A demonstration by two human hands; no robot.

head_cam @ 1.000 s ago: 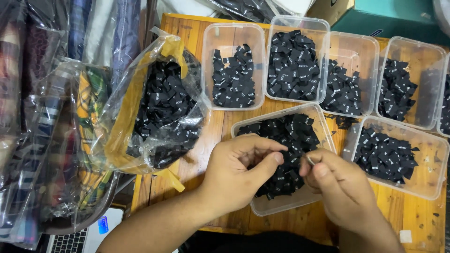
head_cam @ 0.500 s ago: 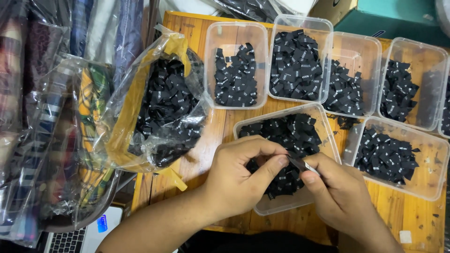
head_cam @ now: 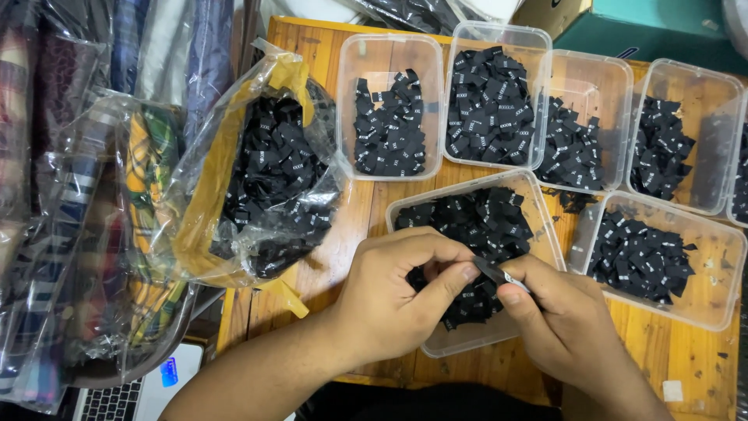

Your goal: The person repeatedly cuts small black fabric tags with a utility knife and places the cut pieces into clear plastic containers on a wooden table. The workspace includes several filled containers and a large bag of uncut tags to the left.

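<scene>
Black label (head_cam: 492, 273) sat pinched between your left hand (head_cam: 393, 292) and right hand (head_cam: 565, 323), fingers of both closed together on it, directly above the near tub (head_cam: 545, 222) of loose labels. You risked dropping it into that pile, where it would be lost among identical pieces, since the grip looked shallow. Beyond the near tub stood five more clear tubs (head_cam: 389, 54) of labels; to its left lay an open plastic bag (head_cam: 257, 164) of the same. All rested on a wooden table (head_cam: 343, 226), with bagged fabric (head_cam: 93, 226) crowding its left edge.
</scene>
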